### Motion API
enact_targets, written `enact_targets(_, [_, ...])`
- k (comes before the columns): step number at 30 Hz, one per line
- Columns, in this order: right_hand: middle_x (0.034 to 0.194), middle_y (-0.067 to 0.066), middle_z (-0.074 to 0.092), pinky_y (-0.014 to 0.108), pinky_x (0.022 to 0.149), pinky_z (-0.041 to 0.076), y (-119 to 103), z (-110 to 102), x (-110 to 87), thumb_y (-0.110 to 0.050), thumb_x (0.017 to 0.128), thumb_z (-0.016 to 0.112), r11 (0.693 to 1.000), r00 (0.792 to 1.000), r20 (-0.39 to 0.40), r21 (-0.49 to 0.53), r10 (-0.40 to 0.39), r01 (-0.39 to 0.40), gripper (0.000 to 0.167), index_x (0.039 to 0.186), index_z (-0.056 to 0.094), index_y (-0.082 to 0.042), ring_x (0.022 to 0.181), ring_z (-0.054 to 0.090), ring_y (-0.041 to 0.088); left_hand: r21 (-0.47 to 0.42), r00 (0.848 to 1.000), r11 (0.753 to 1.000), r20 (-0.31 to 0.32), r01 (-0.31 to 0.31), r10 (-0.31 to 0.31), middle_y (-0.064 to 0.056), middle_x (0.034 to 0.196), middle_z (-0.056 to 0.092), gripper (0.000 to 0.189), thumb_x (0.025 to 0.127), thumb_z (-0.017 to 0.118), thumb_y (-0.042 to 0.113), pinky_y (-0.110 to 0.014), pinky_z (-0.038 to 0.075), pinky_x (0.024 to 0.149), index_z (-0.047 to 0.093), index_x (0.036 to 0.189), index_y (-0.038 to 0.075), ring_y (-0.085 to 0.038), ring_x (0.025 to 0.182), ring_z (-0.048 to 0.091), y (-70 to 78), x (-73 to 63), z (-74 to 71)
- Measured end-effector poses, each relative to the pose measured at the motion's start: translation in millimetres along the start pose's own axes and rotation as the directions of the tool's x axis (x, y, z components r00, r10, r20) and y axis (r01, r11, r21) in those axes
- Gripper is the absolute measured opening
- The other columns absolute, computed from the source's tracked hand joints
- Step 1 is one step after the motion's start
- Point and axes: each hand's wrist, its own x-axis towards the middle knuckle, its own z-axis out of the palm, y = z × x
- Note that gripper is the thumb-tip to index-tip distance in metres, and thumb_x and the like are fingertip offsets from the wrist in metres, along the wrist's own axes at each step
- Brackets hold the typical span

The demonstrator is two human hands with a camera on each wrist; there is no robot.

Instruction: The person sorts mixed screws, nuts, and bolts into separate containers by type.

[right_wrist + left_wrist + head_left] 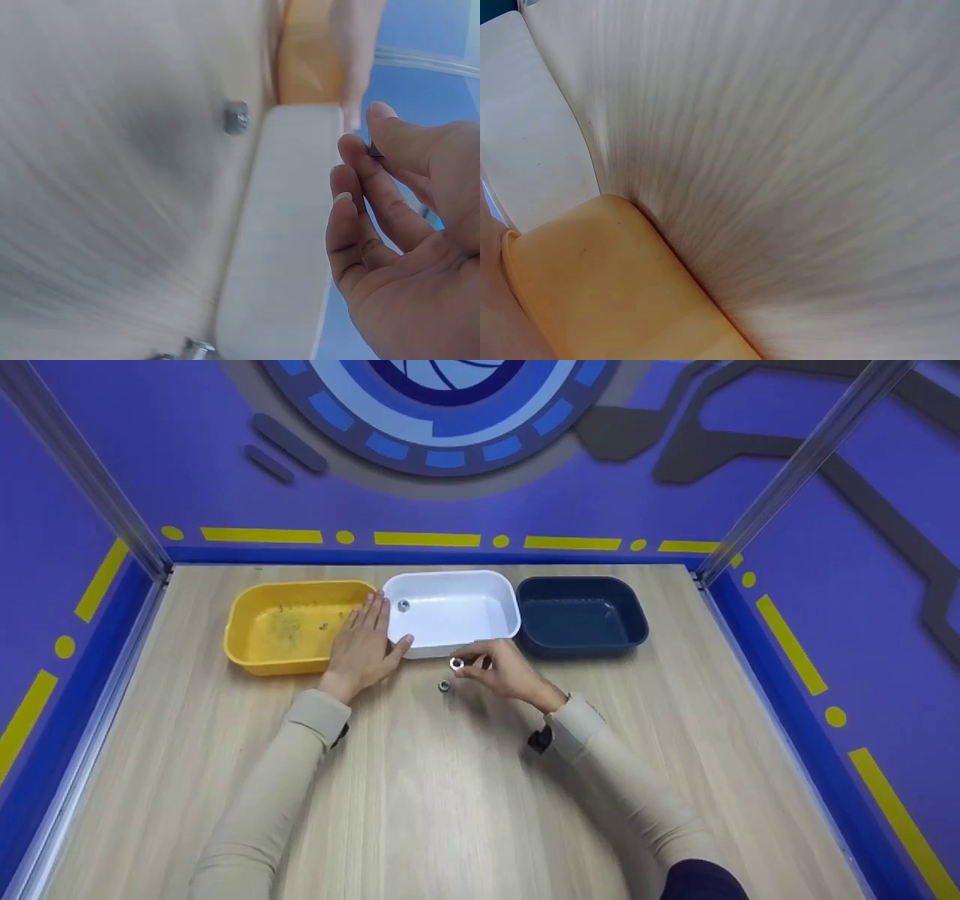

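Observation:
In the head view my right hand (504, 669) pinches a small metal nut (457, 664) between thumb and fingertips, just in front of the white tray (450, 651). Mostly hidden by the fingers, the pinched nut shows only a dark corner in the right wrist view. A second nut (445, 685) lies on the table below it. Inside the white tray, near its left end, sits another nut (403, 605). My left hand (363, 649) lies with straight fingers over the right end of the yellow tray (277, 667), fingertips and thumb reaching the white tray's left edge.
A dark blue tray (581, 651) stands right of the white one, the three in a row. Small dark specks (289, 630) mark the yellow tray's floor. Shiny metal pieces (196, 350) lie by the white tray in the right wrist view. Printed purple panels (450, 514) enclose the wooden table (420, 810).

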Motion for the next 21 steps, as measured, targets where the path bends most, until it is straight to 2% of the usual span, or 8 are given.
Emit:
enact_targets(10, [0.110, 0.010, 0.081, 0.030, 0.078, 0.057, -3.9, -20.6, 31.7, -0.013, 0.099, 0.078, 0.999, 0.998, -0.060, -0.008, 0.036, -0.036, 0.024, 0.120, 0.080, -0.001, 0.099, 0.073, 0.022, -0.005, 1.000, 1.000, 0.008, 0.005, -0.005, -0.022, 0.179, 0.009, 0.089, 0.111, 0.033, 0.061, -0.051, 0.012, 0.137, 0.013, 0.168, -0.004, -0.036, 0.167, 0.008, 0.5, 0.8, 0.0])
enact_targets(16, [0.110, 0.008, 0.081, 0.028, 0.078, 0.057, -3.3, -24.4, 48.4, -0.015, 0.100, 0.077, 0.998, 0.994, -0.093, -0.032, 0.052, -0.055, 0.024, 0.120, 0.080, -0.003, 0.099, 0.074, 0.020, -0.006, 1.000, 1.000, -0.015, 0.002, -0.003, -0.024, 0.178, 0.013, 0.089, 0.110, 0.036, 0.060, -0.052, 0.014, 0.137, 0.016, 0.168, -0.006, -0.037, 0.167, 0.010, 0.9, 1.2, 0.7])
enact_targets(21, [0.110, 0.009, 0.082, 0.027, 0.077, 0.057, -1.2, -23.9, 62.4, -0.015, 0.100, 0.077, 0.998, 0.990, -0.122, -0.018, 0.065, -0.068, 0.026, 0.122, 0.079, -0.001, 0.099, 0.075, 0.021, -0.001, 1.000, 1.000, -0.006, 0.012, -0.012, -0.022, 0.179, 0.011, 0.089, 0.110, 0.035, 0.060, -0.051, 0.014, 0.137, 0.016, 0.168, -0.005, -0.036, 0.167, 0.009, 0.1, 0.0, 0.6])
